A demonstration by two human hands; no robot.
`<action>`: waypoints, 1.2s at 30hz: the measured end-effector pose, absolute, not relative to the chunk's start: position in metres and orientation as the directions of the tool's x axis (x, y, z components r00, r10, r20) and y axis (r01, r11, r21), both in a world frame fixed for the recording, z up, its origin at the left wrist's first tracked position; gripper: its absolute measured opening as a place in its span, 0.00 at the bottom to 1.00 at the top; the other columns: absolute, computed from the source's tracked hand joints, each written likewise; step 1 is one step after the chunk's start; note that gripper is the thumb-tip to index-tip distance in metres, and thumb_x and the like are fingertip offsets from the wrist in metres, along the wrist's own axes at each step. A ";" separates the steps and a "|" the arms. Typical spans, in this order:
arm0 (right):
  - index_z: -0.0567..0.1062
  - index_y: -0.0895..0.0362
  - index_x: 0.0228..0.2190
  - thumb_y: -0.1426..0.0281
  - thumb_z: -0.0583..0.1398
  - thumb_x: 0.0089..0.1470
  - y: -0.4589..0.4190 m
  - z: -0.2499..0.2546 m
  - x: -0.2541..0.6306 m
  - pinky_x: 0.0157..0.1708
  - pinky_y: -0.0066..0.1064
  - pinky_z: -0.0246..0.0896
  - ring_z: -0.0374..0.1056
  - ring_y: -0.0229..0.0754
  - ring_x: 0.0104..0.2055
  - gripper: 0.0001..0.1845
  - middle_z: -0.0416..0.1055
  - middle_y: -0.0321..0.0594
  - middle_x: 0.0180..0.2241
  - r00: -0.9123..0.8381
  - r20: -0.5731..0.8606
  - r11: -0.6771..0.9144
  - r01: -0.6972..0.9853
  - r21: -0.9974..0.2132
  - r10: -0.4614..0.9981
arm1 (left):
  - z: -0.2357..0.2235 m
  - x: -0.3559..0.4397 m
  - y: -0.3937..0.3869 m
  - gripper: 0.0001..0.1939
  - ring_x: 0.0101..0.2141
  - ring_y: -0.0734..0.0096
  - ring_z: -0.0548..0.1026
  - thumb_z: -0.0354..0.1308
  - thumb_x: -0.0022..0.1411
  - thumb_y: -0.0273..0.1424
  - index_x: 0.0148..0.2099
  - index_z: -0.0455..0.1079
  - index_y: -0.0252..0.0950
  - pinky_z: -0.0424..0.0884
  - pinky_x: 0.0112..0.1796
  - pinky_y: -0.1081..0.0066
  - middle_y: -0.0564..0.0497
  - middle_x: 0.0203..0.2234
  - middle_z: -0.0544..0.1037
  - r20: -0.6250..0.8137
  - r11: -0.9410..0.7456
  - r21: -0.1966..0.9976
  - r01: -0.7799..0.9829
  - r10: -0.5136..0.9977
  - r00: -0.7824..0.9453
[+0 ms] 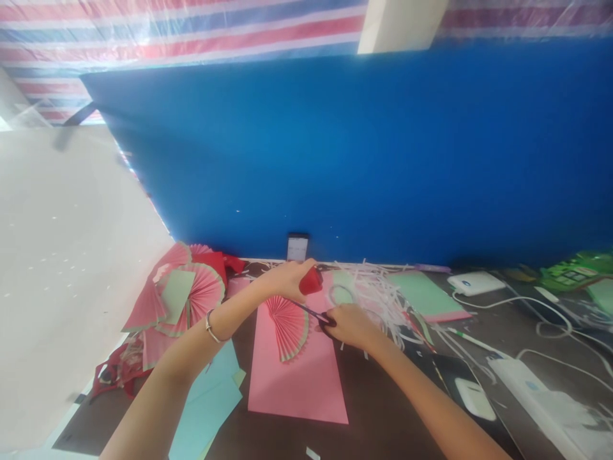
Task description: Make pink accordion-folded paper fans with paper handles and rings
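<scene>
My left hand (286, 279) is closed around a small red item (311, 281) whose kind I cannot make out. My right hand (352, 324) grips the dark handles of a pair of scissors (309, 310). The blades point left, toward the underside of my left hand, and cross over the upper part of a pleated pink paper fan (291, 329). That fan has a pale green edge and lies spread on a pink paper sheet (299, 399). Whether the blades touch the fan or the red item cannot be seen.
Several folded pink fans (205, 291) are heaped at the left, above light blue paper (204, 406). White paper strips (378, 294) and green sheets (416, 294) lie right of centre. Phone (297, 248) leans on the blue panel (335, 153). Cables and a power strip (531, 386) occupy the right.
</scene>
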State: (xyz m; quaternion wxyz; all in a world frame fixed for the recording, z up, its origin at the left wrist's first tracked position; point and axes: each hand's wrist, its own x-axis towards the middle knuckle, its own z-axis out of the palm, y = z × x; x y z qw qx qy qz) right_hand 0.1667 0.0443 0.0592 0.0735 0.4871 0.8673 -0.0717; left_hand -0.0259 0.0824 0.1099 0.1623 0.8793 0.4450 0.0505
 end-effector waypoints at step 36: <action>0.76 0.56 0.23 0.53 0.54 0.48 0.045 0.050 0.163 0.22 0.29 0.46 0.69 0.46 0.26 0.21 0.74 0.45 0.23 -0.488 -0.181 0.483 0.872 -0.074 0.854 | 0.109 -0.028 0.080 0.40 0.36 0.55 0.72 0.62 0.41 0.40 0.55 0.50 0.38 0.64 0.29 0.69 0.43 0.39 0.72 -0.054 -0.531 0.335 0.779 0.814 0.578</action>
